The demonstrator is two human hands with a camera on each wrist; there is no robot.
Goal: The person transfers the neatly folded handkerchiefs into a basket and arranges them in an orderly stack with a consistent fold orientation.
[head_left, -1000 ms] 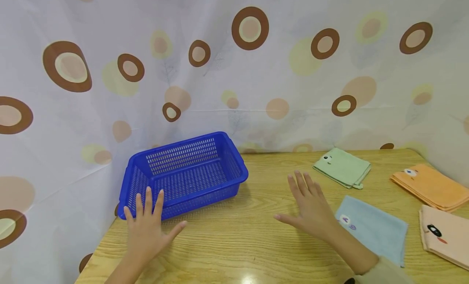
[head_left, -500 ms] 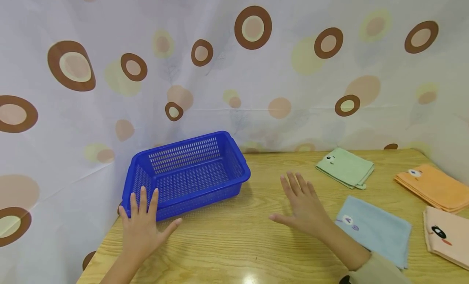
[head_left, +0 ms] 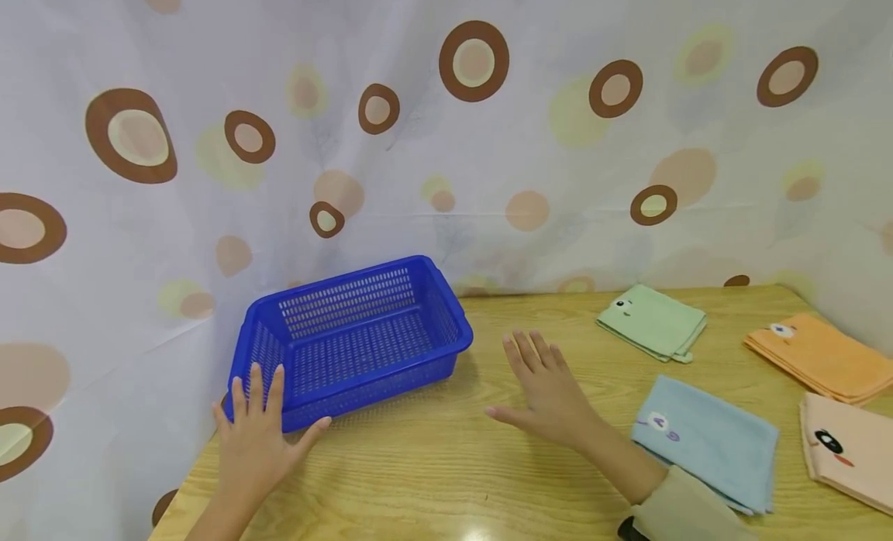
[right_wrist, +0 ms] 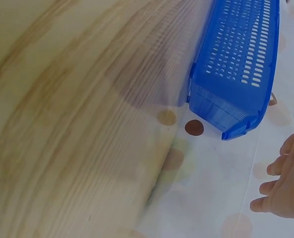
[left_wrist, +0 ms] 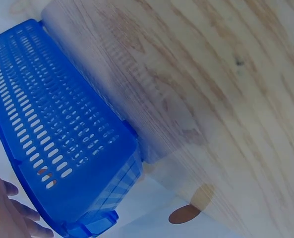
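On your table (head_left: 418, 479), the basket (head_left: 370, 390) stands near the back left corner. Toward the right edge lie four cloths (head_left: 718, 448). Your right hand (head_left: 547, 397) is between basket and cloths.

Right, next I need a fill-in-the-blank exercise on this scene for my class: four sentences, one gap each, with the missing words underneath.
1. The plastic basket on the wooden table is coloured ____.
2. The hand overlapping the basket in the head view is the person's ____ one.
3. Altogether, the head view shows ____ cloths on the table.
4. Just beyond the peach cloth, as seen from the head view, lies the ____ cloth.

Missing words: blue; left; four; orange.
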